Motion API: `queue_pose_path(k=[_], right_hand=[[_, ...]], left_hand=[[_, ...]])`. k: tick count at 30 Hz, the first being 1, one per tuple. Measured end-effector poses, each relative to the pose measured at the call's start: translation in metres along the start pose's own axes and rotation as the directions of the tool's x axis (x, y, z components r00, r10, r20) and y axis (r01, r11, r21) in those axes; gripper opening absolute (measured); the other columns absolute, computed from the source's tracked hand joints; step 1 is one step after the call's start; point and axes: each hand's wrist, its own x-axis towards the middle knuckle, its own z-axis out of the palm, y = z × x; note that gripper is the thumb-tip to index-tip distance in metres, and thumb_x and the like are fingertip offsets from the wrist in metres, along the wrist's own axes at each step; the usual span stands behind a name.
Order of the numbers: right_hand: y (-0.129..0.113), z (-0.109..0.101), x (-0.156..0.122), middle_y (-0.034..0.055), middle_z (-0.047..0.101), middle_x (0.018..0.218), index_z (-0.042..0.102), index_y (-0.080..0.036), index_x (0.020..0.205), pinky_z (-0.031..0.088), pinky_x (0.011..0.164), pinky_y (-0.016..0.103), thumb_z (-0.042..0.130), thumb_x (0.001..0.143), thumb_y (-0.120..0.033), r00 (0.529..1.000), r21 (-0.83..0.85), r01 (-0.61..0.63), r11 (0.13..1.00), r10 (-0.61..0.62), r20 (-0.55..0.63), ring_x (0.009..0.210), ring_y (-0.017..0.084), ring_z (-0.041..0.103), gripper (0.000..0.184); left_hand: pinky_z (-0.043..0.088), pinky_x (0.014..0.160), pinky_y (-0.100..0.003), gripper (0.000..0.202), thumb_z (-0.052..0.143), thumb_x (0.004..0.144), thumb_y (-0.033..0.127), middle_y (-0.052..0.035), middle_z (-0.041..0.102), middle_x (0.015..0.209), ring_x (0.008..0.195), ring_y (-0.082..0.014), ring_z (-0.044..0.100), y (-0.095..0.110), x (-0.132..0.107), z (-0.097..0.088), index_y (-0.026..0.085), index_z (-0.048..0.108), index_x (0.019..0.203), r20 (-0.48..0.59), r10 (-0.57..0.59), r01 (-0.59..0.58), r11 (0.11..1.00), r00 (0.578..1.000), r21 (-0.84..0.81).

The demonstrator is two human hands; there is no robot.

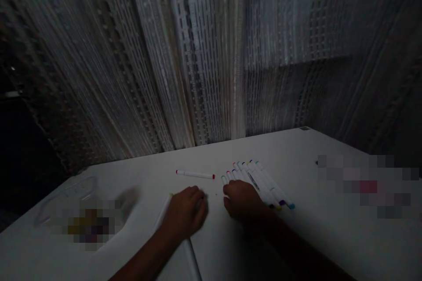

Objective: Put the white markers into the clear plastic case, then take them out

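On a white table (296, 149), my left hand (186, 213) is curled with its fingers closed on a white marker (165, 210) whose body runs under the hand toward me. My right hand (242, 199) rests knuckles up, fingers curled, on the near end of a row of several white markers (260, 180) with coloured caps. Whether it grips any of them is hidden. A single white marker with red ends (195, 174) lies alone just beyond both hands.
A clear plastic case (66, 193) lies at the left, beside a blurred-out patch. Another blurred-out patch sits at the right of the table. A pale patterned curtain (211, 52) hangs close behind the table's far edge. The scene is dim.
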Motion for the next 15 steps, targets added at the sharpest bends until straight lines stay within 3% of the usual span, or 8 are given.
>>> queue_pose_path(k=[4, 8, 11, 15], right_hand=[[0.006, 0.006, -0.003, 0.0119, 0.064, 0.089, 0.061, -0.014, 0.085, 0.040, 0.069, 0.029, 0.042, 0.077, -0.021, 0.998, 0.060, 0.004, 0.998, -0.001, -0.063, 0.084, 0.021, 0.058, 0.021], [0.006, -0.002, -0.009, 0.0136, 0.065, 0.089, 0.062, -0.012, 0.084, 0.041, 0.069, 0.030, 0.042, 0.077, -0.020, 0.999, 0.093, -0.008, 0.996, 0.013, -0.044, 0.083, 0.022, 0.060, 0.023], [0.002, -0.012, -0.014, 0.0143, 0.065, 0.090, 0.063, -0.010, 0.086, 0.043, 0.069, 0.031, 0.043, 0.077, -0.019, 0.999, 0.095, -0.030, 0.995, 0.033, -0.029, 0.083, 0.023, 0.060, 0.024], [-0.001, -0.015, -0.017, 0.0141, 0.065, 0.090, 0.064, -0.010, 0.086, 0.044, 0.071, 0.032, 0.043, 0.077, -0.019, 0.999, 0.098, -0.022, 0.995, 0.025, -0.034, 0.085, 0.024, 0.060, 0.024]], left_hand=[[0.038, 0.060, -0.028, 0.017, 0.039, 0.081, 0.021, -0.0039, 0.059, 0.071, 0.066, -0.0181, 0.055, -0.001, 0.022, -0.016, 0.018, 0.054, 0.074, 0.101, -0.044, 0.031, 0.992, 0.994, 0.121], [0.038, 0.057, -0.027, 0.016, 0.039, 0.083, 0.023, -0.0019, 0.058, 0.070, 0.061, -0.0167, 0.055, 0.010, -0.007, -0.028, 0.020, 0.054, 0.083, 0.193, -0.004, -0.003, 0.999, 0.981, 0.040], [0.040, 0.057, -0.026, 0.015, 0.039, 0.083, 0.023, -0.0033, 0.057, 0.075, 0.064, -0.0169, 0.056, 0.016, -0.036, -0.023, 0.020, 0.054, 0.085, 0.241, 0.034, -0.026, 0.999, 0.970, -0.039], [0.044, 0.067, -0.027, 0.012, 0.044, 0.080, 0.019, -0.0060, 0.056, 0.086, 0.077, -0.0191, 0.057, 0.025, -0.036, -0.007, 0.021, 0.054, 0.086, 0.169, 0.051, -0.027, 0.990, 0.984, -0.139]])
